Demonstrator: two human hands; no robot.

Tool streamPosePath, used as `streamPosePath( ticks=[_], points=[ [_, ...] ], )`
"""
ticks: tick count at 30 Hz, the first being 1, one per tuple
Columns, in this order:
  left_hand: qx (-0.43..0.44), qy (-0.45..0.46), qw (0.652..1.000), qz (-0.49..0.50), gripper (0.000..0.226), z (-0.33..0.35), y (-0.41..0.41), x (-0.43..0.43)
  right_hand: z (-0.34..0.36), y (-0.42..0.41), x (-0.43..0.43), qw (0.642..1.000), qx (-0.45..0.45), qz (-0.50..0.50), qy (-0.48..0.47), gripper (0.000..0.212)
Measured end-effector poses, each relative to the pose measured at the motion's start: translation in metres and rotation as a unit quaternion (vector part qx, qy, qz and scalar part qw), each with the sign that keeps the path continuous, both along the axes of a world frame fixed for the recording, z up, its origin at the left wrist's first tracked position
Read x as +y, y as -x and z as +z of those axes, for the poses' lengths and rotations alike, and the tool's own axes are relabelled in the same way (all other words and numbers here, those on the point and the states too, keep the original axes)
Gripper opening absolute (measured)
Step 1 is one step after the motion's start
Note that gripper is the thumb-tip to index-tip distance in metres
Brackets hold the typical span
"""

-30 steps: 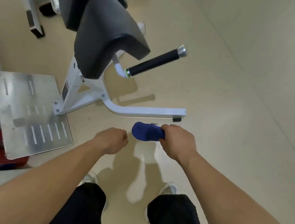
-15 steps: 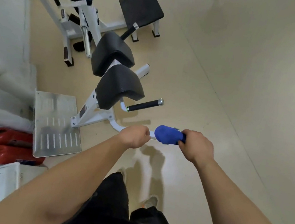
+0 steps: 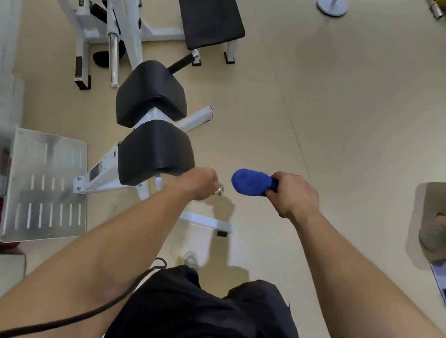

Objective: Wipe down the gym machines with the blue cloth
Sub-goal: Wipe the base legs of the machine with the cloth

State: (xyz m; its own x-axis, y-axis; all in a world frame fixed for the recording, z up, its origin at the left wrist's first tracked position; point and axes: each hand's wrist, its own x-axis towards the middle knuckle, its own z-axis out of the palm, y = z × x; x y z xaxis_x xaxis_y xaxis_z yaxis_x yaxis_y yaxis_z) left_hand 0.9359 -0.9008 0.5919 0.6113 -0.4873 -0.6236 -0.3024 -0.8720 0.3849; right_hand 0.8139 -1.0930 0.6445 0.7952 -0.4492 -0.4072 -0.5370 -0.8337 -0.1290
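Legible text: none; small sticker on white machine frame, left of centre, too blurred to read.

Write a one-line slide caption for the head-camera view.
Right hand grips a bunched blue cloth beside the left hand, near a white-framed gym machine with black pads.

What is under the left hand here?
A silver end cap pokes out beside the left hand; the rest of the machine's handle is covered, and whether the hand grips it cannot be told.
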Motion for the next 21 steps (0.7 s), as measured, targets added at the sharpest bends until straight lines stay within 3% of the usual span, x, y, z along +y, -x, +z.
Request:
streamPosePath(
  ticks=[7,11,14,17,20,21],
  points=[
    [-0.004,0.008,0.991,0.133,0.034,-0.014,-0.044,-0.027,-0.019,-0.100,-0.051,0.992,-0.002,0.123,-0.032,0.018],
    [-0.006,0.091,0.946,0.312,0.054,-0.020,-0.054,-0.065,-0.031,-0.161,-0.092,0.971,-0.023,0.231,-0.059,0.020],
    [-0.072,0.140,0.911,0.380,0.064,-0.015,-0.052,-0.108,-0.024,-0.200,-0.121,0.931,-0.035,0.348,-0.107,0.024],
    [-0.094,0.187,0.876,0.434,0.041,-0.007,-0.044,-0.154,-0.010,-0.227,-0.153,0.886,-0.037,0.430,-0.171,0.026],
    [-0.128,0.209,0.813,0.529,0.003,0.004,-0.040,-0.193,-0.009,-0.252,-0.174,0.853,-0.044,0.469,-0.222,0.021],
    [-0.139,0.209,0.793,0.555,0.009,0.008,-0.043,-0.202,-0.011,-0.259,-0.177,0.848,-0.051,0.474,-0.232,0.020]
  ],
)
